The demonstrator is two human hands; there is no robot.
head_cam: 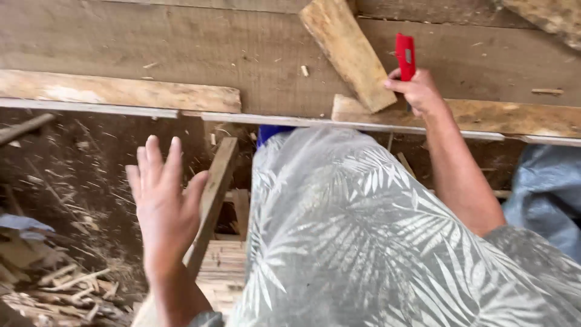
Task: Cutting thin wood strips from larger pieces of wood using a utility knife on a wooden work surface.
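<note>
While right hand (419, 91) closes around small red flat plastic tool (405, 56), I see tool standing up out of fist, long axis pointing away from me across grey wooden workbench (181, 48). Tool sits at bench's near edge, just beside short pale wooden offcut (347, 51) lying diagonal, to its left. Left hand (162, 203) spread wide, empty, hanging off bench over slanted wooden rail (213, 194), well apart from tool. Right hand nearer by far. Scrap wood pile (54, 284) below left.
</note>
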